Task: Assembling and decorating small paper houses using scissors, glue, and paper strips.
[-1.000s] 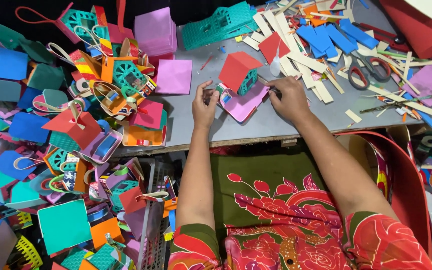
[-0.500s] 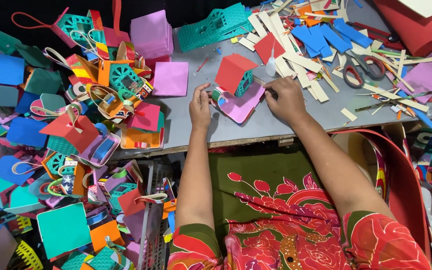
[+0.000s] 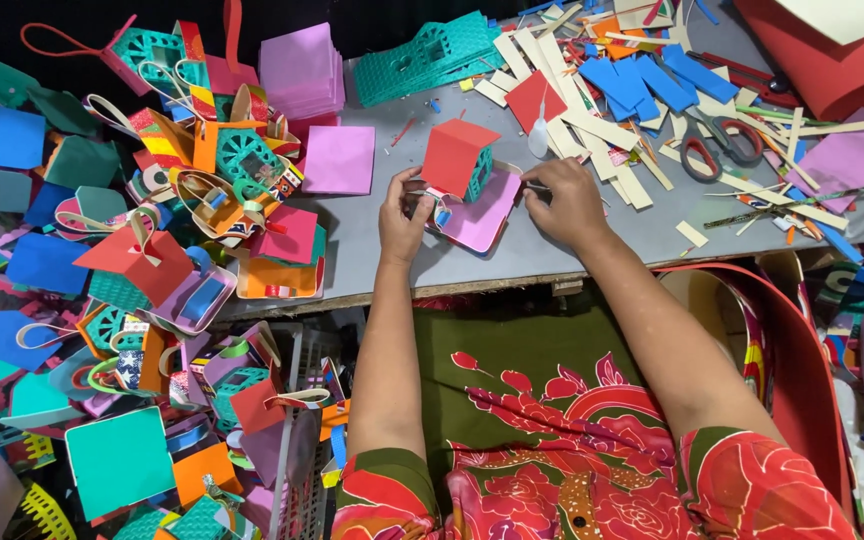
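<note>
Near the middle of the grey worktop (image 3: 572, 250), the little foam house (image 3: 464, 165) with its red roof sits on a pink base, left hand (image 3: 404, 215) pinching the base's left edge, right hand (image 3: 567, 200) pinching what may be a thin tool. A hard squeeze could buckle it. Scissors (image 3: 717, 140) and cut strips (image 3: 592, 125) crowd the right; bare worktop remains toward the near edge.

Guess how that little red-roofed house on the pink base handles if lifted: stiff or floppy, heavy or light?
The little house looks cut from thin foam sheet like the scraps around it, so probably very light. Its pink base is thin and flat and may flex if lifted by one edge. Both the left hand and right hand steady it, hinting that it shifts easily when pushed.
</note>
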